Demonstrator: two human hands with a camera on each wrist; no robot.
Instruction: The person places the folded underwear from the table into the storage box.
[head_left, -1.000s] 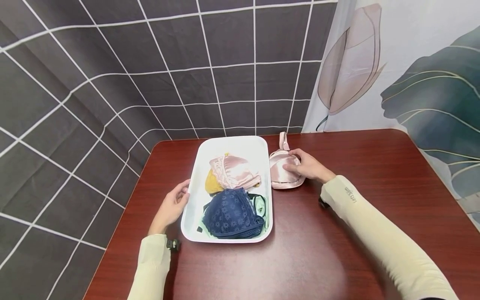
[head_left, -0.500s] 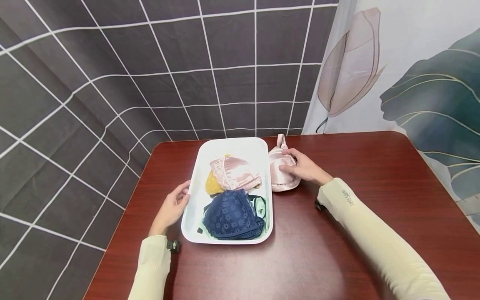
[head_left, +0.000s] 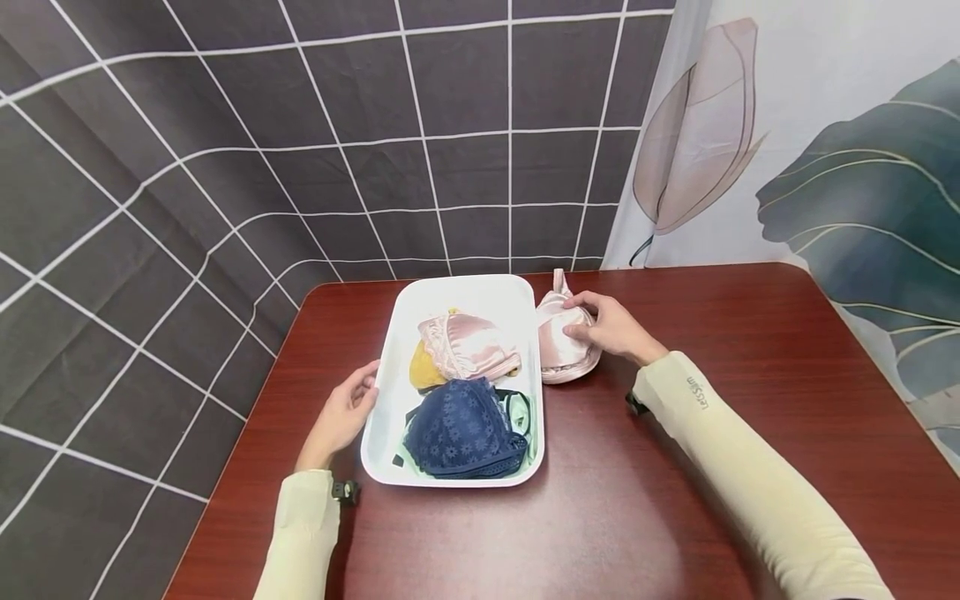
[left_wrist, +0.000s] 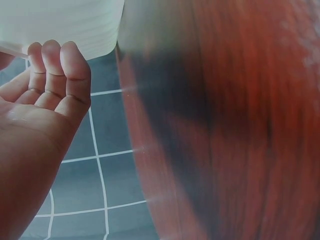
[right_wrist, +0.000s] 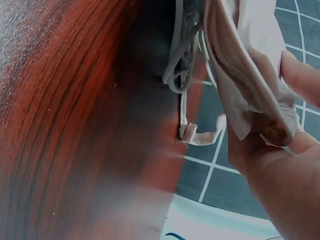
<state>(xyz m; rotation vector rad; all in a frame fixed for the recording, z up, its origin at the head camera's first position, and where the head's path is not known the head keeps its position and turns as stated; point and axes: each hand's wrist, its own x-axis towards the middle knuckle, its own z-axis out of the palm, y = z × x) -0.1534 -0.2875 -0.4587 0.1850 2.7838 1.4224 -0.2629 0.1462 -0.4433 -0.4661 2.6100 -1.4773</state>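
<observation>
A pink satin bra (head_left: 555, 342) stands beside the right wall of a white tray (head_left: 468, 287) on the table. My right hand (head_left: 618, 329) pinches its right edge between thumb and fingers. Up close in the right wrist view, the bra's cloth (right_wrist: 235, 60) bunches in that grip, with a strap (right_wrist: 200, 137) trailing below. On the other side, my left hand (head_left: 347, 412) rests with bent, relaxed fingers (left_wrist: 75, 65) against the tray's outer left wall. Inside the tray lie another pink satin bra (head_left: 476, 346), a yellow piece (head_left: 426, 367), a navy lace bra (head_left: 461, 429) and mint-green pieces (head_left: 519, 408).
The tray sits on a reddish-brown wooden table (head_left: 600, 500). A dark curtain with white grid lines (head_left: 465, 167) hangs behind and to the left. At the back right is a white curtain with a leaf pattern (head_left: 862, 183).
My right hand has shifted slightly left with the pink bra, which now stands closer to the tray and looks narrower. The left hand and the tray stay in place.
</observation>
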